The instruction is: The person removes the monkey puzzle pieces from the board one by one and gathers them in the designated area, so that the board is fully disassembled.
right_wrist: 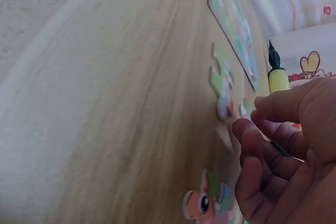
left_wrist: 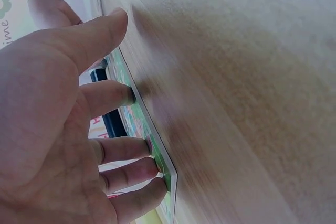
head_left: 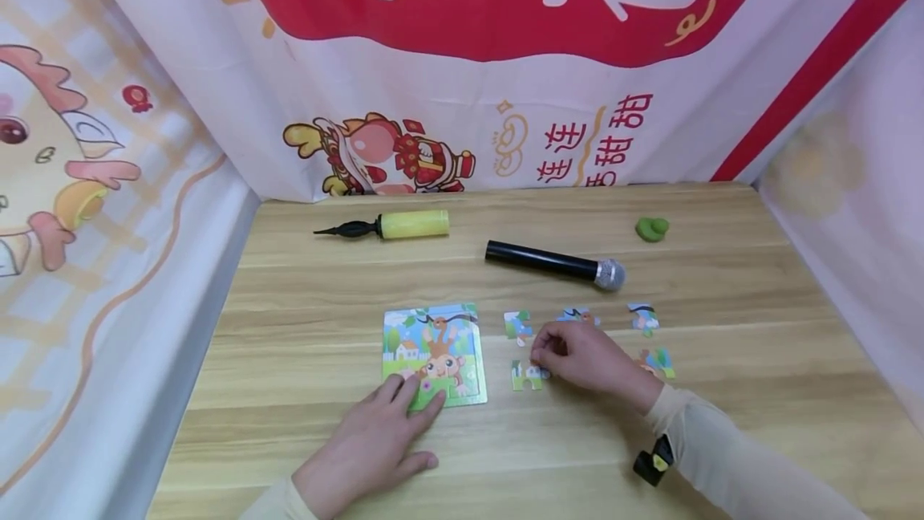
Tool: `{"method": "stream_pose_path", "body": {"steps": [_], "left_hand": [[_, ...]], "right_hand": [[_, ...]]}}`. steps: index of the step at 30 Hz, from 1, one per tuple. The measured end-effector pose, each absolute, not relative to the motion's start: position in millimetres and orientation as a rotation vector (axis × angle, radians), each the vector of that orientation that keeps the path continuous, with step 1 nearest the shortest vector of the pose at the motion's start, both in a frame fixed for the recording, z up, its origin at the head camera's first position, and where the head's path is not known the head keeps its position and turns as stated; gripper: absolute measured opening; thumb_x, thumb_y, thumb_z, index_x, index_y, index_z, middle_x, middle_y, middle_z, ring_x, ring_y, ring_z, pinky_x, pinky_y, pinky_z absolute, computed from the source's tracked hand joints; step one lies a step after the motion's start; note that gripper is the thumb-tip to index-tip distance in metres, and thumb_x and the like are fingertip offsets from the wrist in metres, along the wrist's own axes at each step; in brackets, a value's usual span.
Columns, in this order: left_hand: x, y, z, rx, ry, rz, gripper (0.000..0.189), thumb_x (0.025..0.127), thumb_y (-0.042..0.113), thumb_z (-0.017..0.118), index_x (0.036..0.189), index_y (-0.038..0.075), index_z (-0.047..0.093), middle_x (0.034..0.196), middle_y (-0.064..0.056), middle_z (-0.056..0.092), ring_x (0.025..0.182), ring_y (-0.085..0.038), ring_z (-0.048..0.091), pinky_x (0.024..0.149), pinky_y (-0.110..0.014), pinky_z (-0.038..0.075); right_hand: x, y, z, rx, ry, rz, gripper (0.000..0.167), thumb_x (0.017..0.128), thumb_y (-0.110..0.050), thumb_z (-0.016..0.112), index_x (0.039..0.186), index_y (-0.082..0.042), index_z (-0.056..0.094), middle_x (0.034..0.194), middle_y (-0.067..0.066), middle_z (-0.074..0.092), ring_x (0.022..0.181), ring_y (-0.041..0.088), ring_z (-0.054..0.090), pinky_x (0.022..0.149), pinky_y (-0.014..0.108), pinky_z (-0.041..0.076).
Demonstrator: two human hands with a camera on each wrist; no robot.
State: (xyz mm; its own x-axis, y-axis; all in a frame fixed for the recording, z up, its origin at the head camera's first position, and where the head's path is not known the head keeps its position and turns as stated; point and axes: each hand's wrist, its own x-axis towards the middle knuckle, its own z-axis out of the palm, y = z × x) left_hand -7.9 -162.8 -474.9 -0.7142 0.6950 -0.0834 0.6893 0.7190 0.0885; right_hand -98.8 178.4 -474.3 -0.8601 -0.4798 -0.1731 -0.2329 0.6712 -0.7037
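Note:
A square puzzle board (head_left: 468, 347) with a monkey picture lies on the table. My left hand (head_left: 375, 440) rests its spread fingertips on the board's near-left part, thumb out on the wood. The left wrist view shows those fingers (left_wrist: 126, 148) along the board's edge. My right hand (head_left: 588, 355) hovers low among loose puzzle pieces, fingers loosely curled, and no piece shows between them. Just below its fingertips lies a green-and-white piece (head_left: 525, 376); a blue-green piece (head_left: 516, 325) is farther back. Another piece (head_left: 577, 315) is partly hidden behind the hand.
More puzzle pieces lie to the right, one (head_left: 643, 318) at the back and one (head_left: 660, 363) partly behind the right wrist. Behind them are a black microphone (head_left: 549, 261), a yellow hand pump (head_left: 411, 225) and a small green object (head_left: 652, 229). Printed curtains (head_left: 447, 87) enclose the table.

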Motion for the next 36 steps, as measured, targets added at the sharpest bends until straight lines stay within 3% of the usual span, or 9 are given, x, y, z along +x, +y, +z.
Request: {"method": "stream_pose_path", "body": {"steps": [11,18,24,32,36], "left_hand": [[-8.6,-162.7,-475.6,1.166,2.842,0.081,0.08,0.09,0.064,0.064,0.15,0.012,0.052,0.137,-0.017,0.05,0.115,-0.029,0.047,0.094,-0.04,0.051],[-9.3,-165.2,-478.9,1.176,2.867,0.068,0.085,0.089,0.065,0.065,0.149,0.007,0.051,0.141,-0.016,0.05,0.116,-0.029,0.048,0.095,-0.038,0.051],[-8.2,-165.8,-479.3,1.147,2.851,0.061,0.084,0.09,0.065,0.064,0.15,0.007,0.051,0.139,-0.015,0.049,0.115,-0.029,0.047,0.092,-0.038,0.052],[-7.2,-162.9,-478.1,1.106,2.833,0.062,0.084,0.09,0.067,0.062,0.149,0.009,0.052,0.132,-0.012,0.05,0.111,-0.027,0.045,0.083,-0.034,0.054],[-8.6,-160.7,-476.8,1.113,2.832,0.065,0.084,0.09,0.067,0.062,0.148,0.008,0.053,0.131,-0.012,0.051,0.11,-0.027,0.045,0.084,-0.035,0.053]], "right_hand": [[-107.1,129.4,-468.5,-0.761,2.448,-1.02,0.01,0.1,-0.025,0.067,0.101,-0.019,0.074,0.086,-0.011,0.069,0.072,0.004,0.061,0.065,0.028,0.053],[-105.7,92.3,-470.5,-1.043,2.569,-0.728,0.023,0.099,-0.027,0.068,0.114,-0.014,0.077,0.097,-0.008,0.068,0.078,0.002,0.058,0.067,0.025,0.052],[-100.6,79.2,-472.0,-1.097,2.638,-0.591,0.025,0.097,-0.032,0.07,0.112,-0.014,0.078,0.094,-0.006,0.065,0.072,0.004,0.053,0.058,0.024,0.047],[-103.0,78.7,-472.9,-1.022,2.595,-0.659,0.021,0.097,-0.03,0.07,0.109,-0.015,0.077,0.098,-0.006,0.065,0.074,0.004,0.055,0.062,0.025,0.049],[-104.1,81.1,-473.5,-0.999,2.585,-0.739,0.011,0.097,-0.027,0.07,0.101,-0.018,0.074,0.09,-0.009,0.062,0.074,0.006,0.054,0.063,0.026,0.049]]}}
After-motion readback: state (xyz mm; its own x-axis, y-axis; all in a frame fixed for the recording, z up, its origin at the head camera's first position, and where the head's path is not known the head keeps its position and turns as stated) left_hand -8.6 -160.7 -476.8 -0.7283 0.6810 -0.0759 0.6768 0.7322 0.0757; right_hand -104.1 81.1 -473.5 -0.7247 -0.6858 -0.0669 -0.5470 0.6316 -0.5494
